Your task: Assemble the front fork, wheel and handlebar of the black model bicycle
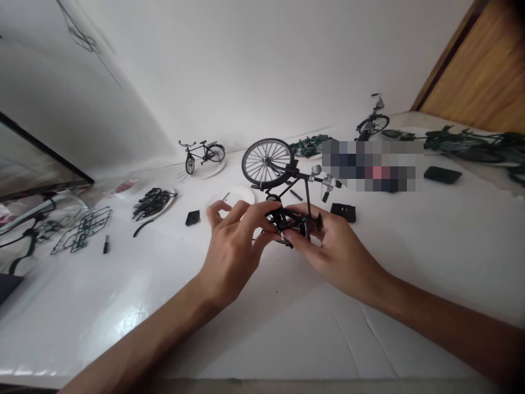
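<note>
A black model bicycle is held up over the white table, tilted, with its large spoked wheel toward the back and its silver handlebar parts on the right. My left hand pinches the near end of the bicycle between thumb and fingers. From the other side, my right hand grips the same end, its thumb against the near wheel. The fingers of both hands partly cover that wheel and the frame around it. Whether a small part sits between the fingertips is too small to tell.
On the white table lie a plate of black parts, green part frames, a small screwdriver and black blocks. Two finished-looking model bicycles stand at the back. A white plate lies behind my left hand.
</note>
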Demonstrator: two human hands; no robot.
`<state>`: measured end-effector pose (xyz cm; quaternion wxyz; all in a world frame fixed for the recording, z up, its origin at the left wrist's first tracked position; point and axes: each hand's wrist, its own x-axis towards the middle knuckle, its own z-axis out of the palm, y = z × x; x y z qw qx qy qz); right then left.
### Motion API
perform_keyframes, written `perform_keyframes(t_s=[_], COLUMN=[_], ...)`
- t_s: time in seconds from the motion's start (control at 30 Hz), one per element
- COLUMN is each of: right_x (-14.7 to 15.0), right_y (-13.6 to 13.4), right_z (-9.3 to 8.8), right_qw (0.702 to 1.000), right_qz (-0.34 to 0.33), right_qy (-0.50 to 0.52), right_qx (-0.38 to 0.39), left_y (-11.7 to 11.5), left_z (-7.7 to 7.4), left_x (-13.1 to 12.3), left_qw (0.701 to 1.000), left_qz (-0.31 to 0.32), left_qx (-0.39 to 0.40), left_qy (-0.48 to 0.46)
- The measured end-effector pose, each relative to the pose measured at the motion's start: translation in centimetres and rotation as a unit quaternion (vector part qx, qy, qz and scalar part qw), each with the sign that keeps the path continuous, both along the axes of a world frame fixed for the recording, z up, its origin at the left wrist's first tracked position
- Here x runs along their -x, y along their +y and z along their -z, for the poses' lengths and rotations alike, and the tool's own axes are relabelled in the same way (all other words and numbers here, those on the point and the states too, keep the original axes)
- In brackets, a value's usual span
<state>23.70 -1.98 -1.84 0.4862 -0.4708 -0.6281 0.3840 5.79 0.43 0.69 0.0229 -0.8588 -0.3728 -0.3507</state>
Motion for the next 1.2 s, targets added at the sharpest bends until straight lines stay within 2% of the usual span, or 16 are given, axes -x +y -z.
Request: perform_keyframes(t_s=[0.2,0.3,0.43,0.53,0.63,0.7,0.77,0.87,0.93,1.0,1.13,1.2], right_x=[-0.2,-0.2,-0.5,-0.5,-0.5,-0.6,-0.8,-1.2,-1.3,-1.5,-2.0,-2.5], right_y=[0.0,0.1,0.4,0.7,0.9,0.9,1.0,0.9,0.9,0.8,0.7,0.7], right_z=[-0.8,-0.9,-0.7,-0.7,-1.0,-1.1,-0.9,-0.6,-0.5,-0.5,-1.0,-1.2], right_qw=[0.997,0.997,0.999,0.997,0.991,0.982,0.974,0.969,0.968,0.967,0.970,0.970], right_qz=[-0.019,-0.026,-0.042,-0.052,-0.040,-0.026,-0.023,-0.053,-0.071,-0.075,-0.098,-0.118], right_qy=[-0.058,-0.056,0.000,0.039,0.080,0.120,0.156,0.163,0.151,0.139,0.088,0.059], right_qx=[-0.046,-0.050,0.001,0.046,0.100,0.141,0.163,0.179,0.189,0.199,0.206,0.205], left_y=[0.2,0.1,0.5,1.1,1.4,1.5,1.5,1.3,0.9,0.5,-0.3,-0.7], left_z=[0.5,0.5,0.3,0.1,0.1,0.2,0.4,0.7,1.0,1.2,1.9,2.2], left_x=[0.6,0.7,0.9,1.5,2.2,2.5,2.6,2.1,1.7,1.2,0.6,0.4], left_qw=[0.994,0.993,0.995,0.994,0.995,0.984,0.943,0.829,0.762,0.730,0.708,0.682], left_qz=[0.051,0.050,0.049,0.079,0.099,0.088,0.084,0.131,0.170,0.191,0.199,0.202], left_qx=[-0.082,-0.091,-0.076,-0.066,-0.001,0.104,0.245,0.446,0.522,0.547,0.551,0.571], left_qy=[0.049,0.063,0.044,0.035,-0.025,-0.112,-0.209,-0.312,-0.344,-0.362,-0.394,-0.410])
